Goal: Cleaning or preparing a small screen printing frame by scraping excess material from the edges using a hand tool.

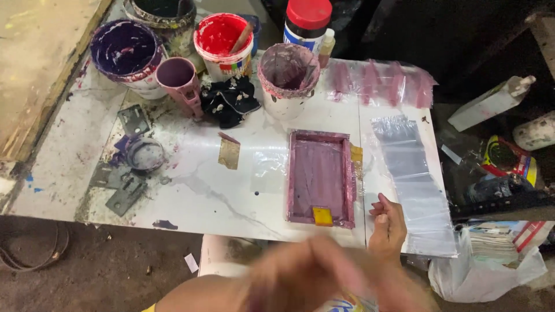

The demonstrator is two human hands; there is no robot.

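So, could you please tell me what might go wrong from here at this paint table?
The right hand rests beside the purple-stained frame, so it could smear wet ink. The left hand is blurred near the table edge. The clear plastic strip overhangs that edge and might slide off.

The left hand (300, 268) was a motion-blurred smear, its grip unreadable. The top edge cut off the dark bucket (163, 14). The black space beyond the tabletop (202, 190) was indistinct.
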